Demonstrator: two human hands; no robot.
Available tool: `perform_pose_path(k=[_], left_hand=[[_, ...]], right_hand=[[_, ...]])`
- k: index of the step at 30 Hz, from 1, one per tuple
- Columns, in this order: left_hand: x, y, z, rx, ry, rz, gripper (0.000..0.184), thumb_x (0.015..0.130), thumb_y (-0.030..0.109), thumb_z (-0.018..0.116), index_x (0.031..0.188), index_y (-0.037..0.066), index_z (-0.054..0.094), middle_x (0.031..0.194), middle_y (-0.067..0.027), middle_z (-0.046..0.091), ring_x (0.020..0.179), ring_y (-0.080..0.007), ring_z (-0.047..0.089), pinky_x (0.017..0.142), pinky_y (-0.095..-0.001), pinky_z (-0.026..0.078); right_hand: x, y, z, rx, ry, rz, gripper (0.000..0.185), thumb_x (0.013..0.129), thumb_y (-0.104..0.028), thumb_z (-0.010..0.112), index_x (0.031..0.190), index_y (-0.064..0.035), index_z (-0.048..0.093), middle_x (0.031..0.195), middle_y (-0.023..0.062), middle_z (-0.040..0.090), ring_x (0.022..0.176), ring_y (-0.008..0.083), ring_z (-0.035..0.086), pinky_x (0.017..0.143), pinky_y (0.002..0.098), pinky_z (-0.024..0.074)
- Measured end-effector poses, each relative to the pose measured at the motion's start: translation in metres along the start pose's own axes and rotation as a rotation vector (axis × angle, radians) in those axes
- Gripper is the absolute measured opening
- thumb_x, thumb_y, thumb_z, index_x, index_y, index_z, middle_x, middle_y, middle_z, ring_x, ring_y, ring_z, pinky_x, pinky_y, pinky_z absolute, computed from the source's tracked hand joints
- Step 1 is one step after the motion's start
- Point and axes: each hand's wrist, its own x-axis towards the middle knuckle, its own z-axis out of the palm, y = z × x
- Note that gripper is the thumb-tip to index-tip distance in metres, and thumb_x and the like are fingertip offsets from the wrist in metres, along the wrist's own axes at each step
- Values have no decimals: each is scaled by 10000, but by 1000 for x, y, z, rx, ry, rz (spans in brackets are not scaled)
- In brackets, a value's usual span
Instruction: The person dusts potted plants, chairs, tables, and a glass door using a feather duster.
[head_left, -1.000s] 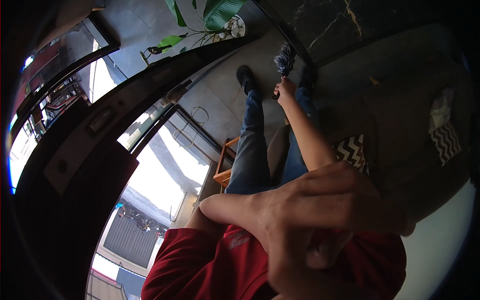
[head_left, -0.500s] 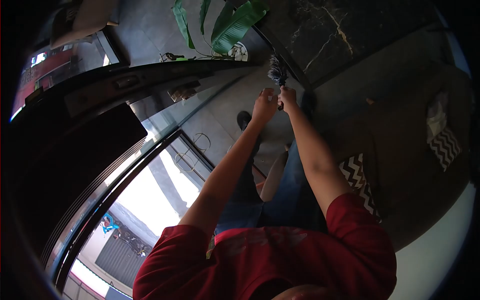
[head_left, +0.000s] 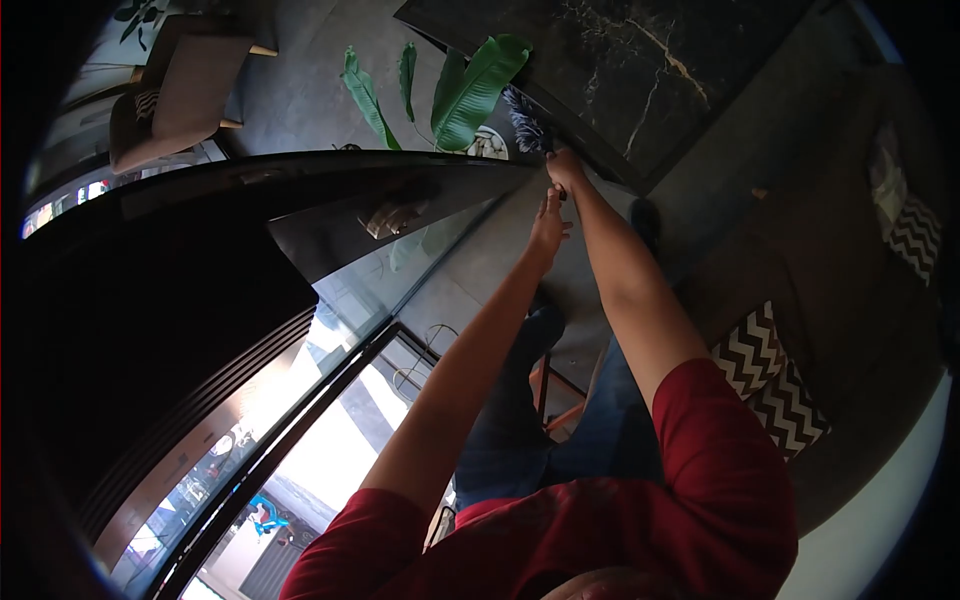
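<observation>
My right hand (head_left: 566, 170) is closed around the handle of a duster (head_left: 525, 122) with dark, bluish-grey fluffy bristles. The bristle head points away from me to the upper left, near the edge of a dark marble-patterned table (head_left: 640, 70). Just below, my left hand (head_left: 548, 232) has its fingers stretched out and apart, close to the handle's lower end. Whether its fingertips touch the handle I cannot tell. A plant with large green leaves (head_left: 470, 95) stands left of the duster, in a pot with white pebbles (head_left: 488, 145).
A dark glossy cabinet (head_left: 150, 290) with glass panels fills the left side. On the right is a brown sofa (head_left: 800, 260) with zigzag cushions (head_left: 750, 350). A brown chair (head_left: 190, 85) stands at the upper left. Beneath me shows a reddish stool frame (head_left: 560, 410).
My right hand has moved the duster slightly away and left, tilting its head leftward. My left hand has dropped back, its fingers now extended. The whole view has shifted, showing more of the chair.
</observation>
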Motion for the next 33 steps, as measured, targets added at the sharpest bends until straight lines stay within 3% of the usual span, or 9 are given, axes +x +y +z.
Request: perform_pose_path(k=[2, 5, 13, 16, 18, 22, 25, 30, 33], left_hand=[[0, 1, -3, -6, 2, -11, 771, 955, 638, 247, 1487, 79, 230, 1486, -158, 332, 1150, -307, 548, 938, -402, 425], [4, 9, 1, -45, 5, -7, 832, 934, 683, 221, 1497, 71, 197, 1484, -165, 331, 1168, -323, 536, 966, -410, 414], [1, 58, 15, -315, -111, 71, 887, 906, 729, 192, 1504, 76, 139, 1510, -168, 274, 1270, -342, 439, 1041, -459, 359], [-1, 57, 20, -574, -90, 44, 818, 950, 649, 286, 1512, 92, 80, 1492, -170, 284, 1275, -316, 429, 1061, -428, 343], [-4, 52, 22, -603, -99, 78, 877, 916, 672, 376, 1512, 98, 85, 1485, -191, 265, 1305, -318, 394, 1074, -423, 332], [-21, 53, 28, -573, -36, 93, 1000, 858, 714, 452, 1508, 91, 16, 1509, -201, 195, 1340, -347, 346, 1077, -457, 324], [-28, 58, 28, -592, -30, 47, 1057, 825, 692, 544, 1499, 80, 8, 1514, -210, 162, 1348, -348, 333, 1086, -453, 319], [-34, 60, 25, -480, 79, 150, 1104, 769, 570, 701, 1475, 37, 41, 1481, -219, 225, 1335, -347, 348, 1081, -453, 322], [-52, 57, 28, -300, 165, 16, 1005, 759, 497, 728, 1432, 15, 159, 1417, -214, 322, 1310, -329, 379, 1059, -423, 342]], right_hand=[[9, -12, 3, -19, -3, -7, 355, 956, -256, 491, 805, 50, 590, 557, 183, 566, 408, 284, 556, 421, 401, 405], [31, -27, 10, -186, -3, -296, 357, 965, -263, 485, 855, 55, 603, 546, 174, 558, 410, 284, 558, 422, 403, 430], [13, -74, 6, -97, -15, -262, 365, 972, -281, 504, 823, 39, 599, 548, 123, 550, 416, 230, 528, 458, 374, 443], [-11, -64, -6, -3, -13, -381, 334, 951, -261, 533, 809, 28, 621, 606, 165, 600, 520, 253, 606, 501, 359, 446], [-29, -66, -15, 301, -181, -483, 347, 961, -264, 539, 738, 0, 573, 548, 68, 533, 469, 149, 518, 466, 315, 400], [-78, -75, -28, 445, -276, -370, 345, 970, -269, 534, 717, -35, 538, 530, -5, 471, 468, 78, 443, 438, 281, 359], [-81, -73, -28, 460, -273, -360, 244, 973, -276, 546, 863, -59, 534, 559, -21, 444, 407, 49, 382, 370, 244, 284], [-94, -61, -24, 525, -319, -385, 314, 975, -268, 534, 736, -68, 494, 579, -33, 431, 477, 52, 391, 428, 252, 308], [-122, -40, -18, 533, -188, -420, 314, 978, -285, 532, 755, -67, 501, 583, -42, 404, 504, 47, 377, 443, 246, 298]])
